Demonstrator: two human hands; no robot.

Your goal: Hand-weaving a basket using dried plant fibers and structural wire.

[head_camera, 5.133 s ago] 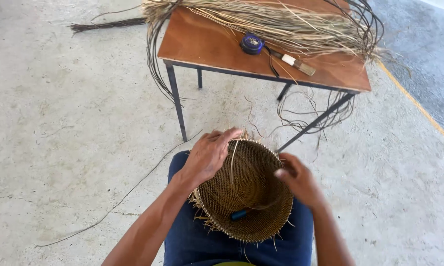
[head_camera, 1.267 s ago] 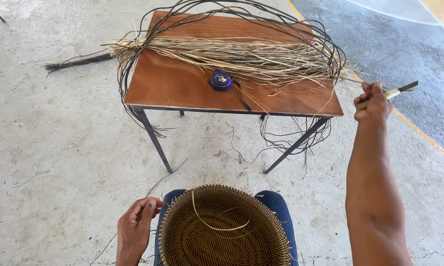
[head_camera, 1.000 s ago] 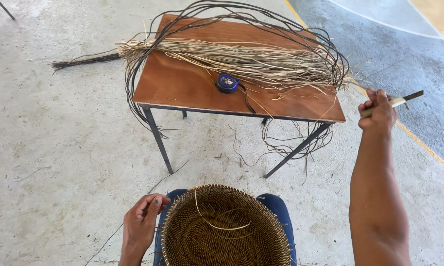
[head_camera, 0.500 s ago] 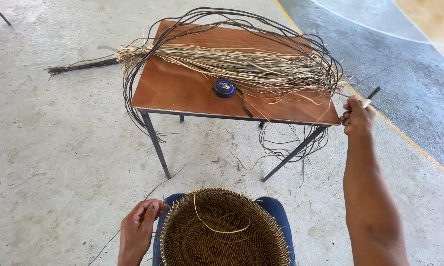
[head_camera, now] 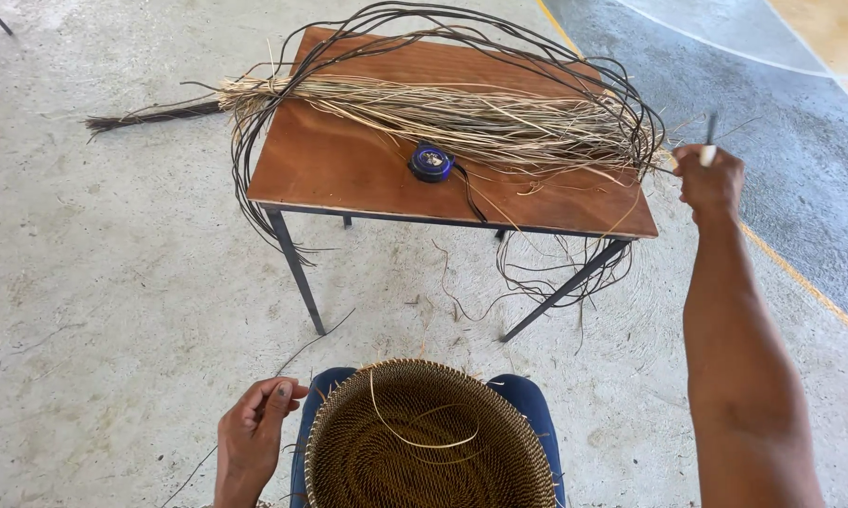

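Now: basket on lap, tool raised

Woven basket (head_camera: 431, 442) sits on the lap. Left hand (head_camera: 253, 435) beside its rim, fingers curled, pinching a thin strand. Right hand (head_camera: 711, 179) closed around a thin tool (head_camera: 709, 141), by the bench (head_camera: 349, 165) corner near the straw bundle (head_camera: 462, 118).
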